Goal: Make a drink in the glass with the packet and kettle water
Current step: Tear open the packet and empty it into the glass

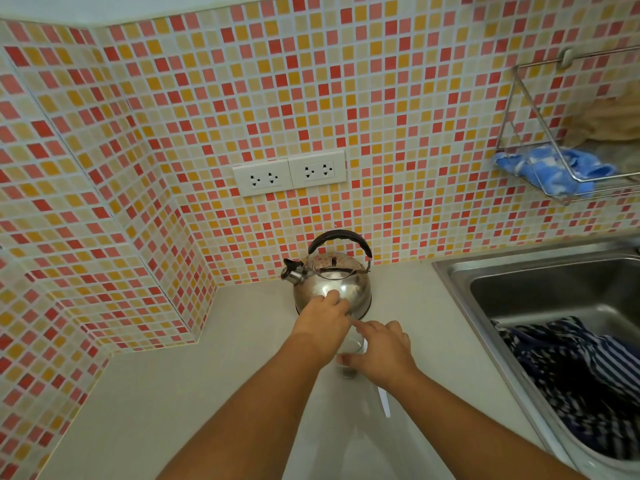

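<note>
A shiny steel kettle (337,284) with a black handle stands on the counter against the tiled wall, spout to the left. My left hand (322,323) reaches to its front, fingertips touching the lower body and holding nothing. A clear glass (350,355) stands just in front of the kettle. My right hand (381,348) lies over it, thumb against its near side and fingers across the rim, hiding most of it. A thin white strip (383,400) lies on the counter beside my right forearm; I cannot tell if it is the packet.
A steel sink (540,296) holding striped dark cloth (585,368) fills the right side. A wire rack (554,140) with a blue cloth hangs on the wall above it. Two wall sockets (289,176) sit above the kettle. Pale counter (194,393) stretches left.
</note>
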